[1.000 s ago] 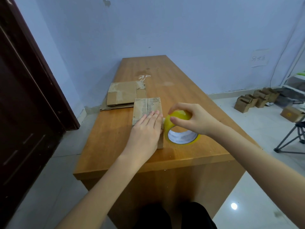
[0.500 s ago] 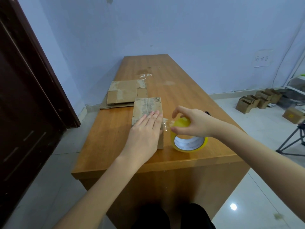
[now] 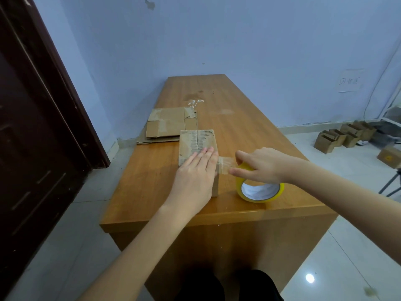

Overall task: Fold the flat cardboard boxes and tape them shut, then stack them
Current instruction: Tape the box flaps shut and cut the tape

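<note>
A folded cardboard box (image 3: 197, 141) stands near the front of the wooden table (image 3: 238, 131). My left hand (image 3: 195, 179) lies flat on the box's top with straight fingers, pressing it down. My right hand (image 3: 262, 165) grips a yellow tape roll (image 3: 259, 191) to the right of the box. A strip of clear tape (image 3: 226, 165) stretches from the roll to the box's right edge. Behind the box lie flat cardboard boxes (image 3: 169, 124) in a small pile.
A dark wooden door (image 3: 32, 127) stands at the left. Several small cardboard boxes (image 3: 345, 136) sit on the tiled floor at the right, near a tripod leg (image 3: 390, 185). A scrap of clear tape (image 3: 194, 103) lies further back on the table.
My right hand has drawn the tape roll to the right, away from the box, pulling out a strip of tape. My left hand has stayed flat on the box.
</note>
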Motion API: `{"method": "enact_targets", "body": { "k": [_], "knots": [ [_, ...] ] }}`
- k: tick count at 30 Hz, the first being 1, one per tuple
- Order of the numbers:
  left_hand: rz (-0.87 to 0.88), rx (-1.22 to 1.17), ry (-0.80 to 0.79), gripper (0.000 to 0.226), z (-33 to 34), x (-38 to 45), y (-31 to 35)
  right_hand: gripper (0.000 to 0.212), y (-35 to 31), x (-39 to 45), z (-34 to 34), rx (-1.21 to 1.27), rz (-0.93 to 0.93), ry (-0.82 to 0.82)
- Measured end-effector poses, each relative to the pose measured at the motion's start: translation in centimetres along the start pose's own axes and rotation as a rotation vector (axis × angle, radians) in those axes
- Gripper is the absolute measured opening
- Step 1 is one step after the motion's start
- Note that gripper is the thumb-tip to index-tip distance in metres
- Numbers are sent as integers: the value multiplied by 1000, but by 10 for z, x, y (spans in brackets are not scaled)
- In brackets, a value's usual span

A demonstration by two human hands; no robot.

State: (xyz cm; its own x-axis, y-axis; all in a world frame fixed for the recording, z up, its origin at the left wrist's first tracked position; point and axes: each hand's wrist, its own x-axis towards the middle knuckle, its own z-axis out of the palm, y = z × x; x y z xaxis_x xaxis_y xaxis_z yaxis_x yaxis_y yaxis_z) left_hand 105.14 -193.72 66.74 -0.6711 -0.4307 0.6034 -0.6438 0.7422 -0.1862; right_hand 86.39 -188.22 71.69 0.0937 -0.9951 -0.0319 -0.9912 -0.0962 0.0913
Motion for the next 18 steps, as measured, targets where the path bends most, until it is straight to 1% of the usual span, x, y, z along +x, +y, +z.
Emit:
{"method": "enact_targets", "body": {
  "k": [4,6,9,11,13,15,18],
  "knots": [
    [-21,-7,-10,49,0,1,0,75,4,11,4,-49,-24,58],
    [-42,17,-19,51,2,2,2,75,6,15,5,-63,-37,98],
    [-66,24,-29,55,6,5,6,69,7,18,5,-64,6,98],
    [-83,9,-34,56,7,7,7,56,7,18,6,28,56,51],
    [-89,0,-43,55,7,8,7,46,7,16,8,171,103,53],
    [-90,-2,-53,54,7,8,7,48,7,12,12,247,148,123],
    [-97,-23,-58,53,8,8,6,49,-7,-1,15,359,180,364]
  ]
}}
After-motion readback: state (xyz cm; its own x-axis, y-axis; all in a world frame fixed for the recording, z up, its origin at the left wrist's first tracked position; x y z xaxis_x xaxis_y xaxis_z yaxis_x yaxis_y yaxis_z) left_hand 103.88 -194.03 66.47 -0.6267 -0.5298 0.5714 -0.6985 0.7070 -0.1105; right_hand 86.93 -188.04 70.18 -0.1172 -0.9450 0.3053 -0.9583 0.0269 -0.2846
